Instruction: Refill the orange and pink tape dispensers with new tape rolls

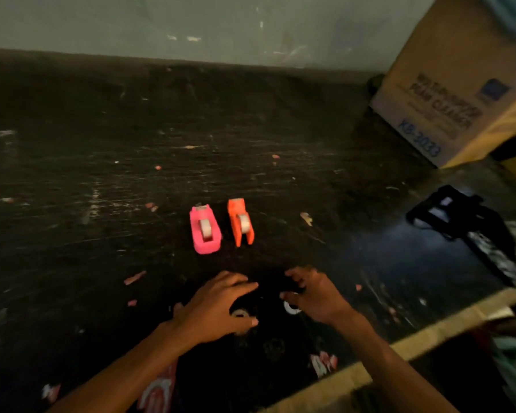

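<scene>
A pink tape dispenser (205,229) and an orange tape dispenser (240,222) stand side by side on the dark table (102,180), each with a pale tape roll in its slot. Nearer to me, my left hand (218,305) hovers over a small tape roll (241,314) that lies between thumb and fingers. My right hand (313,293) is spread just above a second small white roll (291,307) at its thumb. Whether either hand touches its roll is unclear in the blur.
A cardboard box (447,93) stands at the back right against the wall. A black object with white parts (465,225) lies at the right. A wooden edge (429,332) runs along the near right. Small paper scraps dot the table.
</scene>
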Tool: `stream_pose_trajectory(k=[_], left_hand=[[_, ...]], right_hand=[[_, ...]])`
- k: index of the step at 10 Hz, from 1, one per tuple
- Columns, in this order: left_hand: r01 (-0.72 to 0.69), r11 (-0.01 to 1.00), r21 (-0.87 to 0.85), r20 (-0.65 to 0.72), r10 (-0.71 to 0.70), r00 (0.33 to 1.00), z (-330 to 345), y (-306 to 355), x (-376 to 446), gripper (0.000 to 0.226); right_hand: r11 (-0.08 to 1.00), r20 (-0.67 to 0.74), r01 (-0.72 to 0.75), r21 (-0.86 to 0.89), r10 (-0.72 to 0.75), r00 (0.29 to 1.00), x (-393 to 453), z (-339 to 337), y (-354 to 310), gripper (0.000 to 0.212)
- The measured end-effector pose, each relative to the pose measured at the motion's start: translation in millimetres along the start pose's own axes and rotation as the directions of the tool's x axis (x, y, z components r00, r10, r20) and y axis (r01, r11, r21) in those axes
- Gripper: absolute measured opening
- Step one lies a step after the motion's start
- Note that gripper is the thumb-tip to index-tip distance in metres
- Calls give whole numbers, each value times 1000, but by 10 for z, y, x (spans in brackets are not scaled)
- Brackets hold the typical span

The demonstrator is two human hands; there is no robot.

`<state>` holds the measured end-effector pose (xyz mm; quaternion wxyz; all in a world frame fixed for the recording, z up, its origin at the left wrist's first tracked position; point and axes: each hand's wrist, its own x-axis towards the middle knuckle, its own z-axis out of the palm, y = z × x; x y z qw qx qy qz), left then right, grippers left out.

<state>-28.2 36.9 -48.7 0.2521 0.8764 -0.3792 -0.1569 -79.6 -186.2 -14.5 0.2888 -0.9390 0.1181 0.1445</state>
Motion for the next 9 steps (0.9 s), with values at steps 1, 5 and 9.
stream_pose_trajectory(k=[1, 5, 9], left_hand=[[-40, 993, 109, 91, 31, 995, 75, 35, -45, 65], [370, 920, 131, -204, -341, 918, -760, -841, -712, 48], [549, 832, 79, -305, -504, 808, -989, -1161, -810, 65]], right_hand=[[994, -12, 3, -107, -4, 1000, -199, 94, 11, 50], [879, -12, 468, -94, -471, 882, 271, 612, -1297, 46], [772, 32, 511, -378, -541, 841, 820, 1055, -1941, 67]])
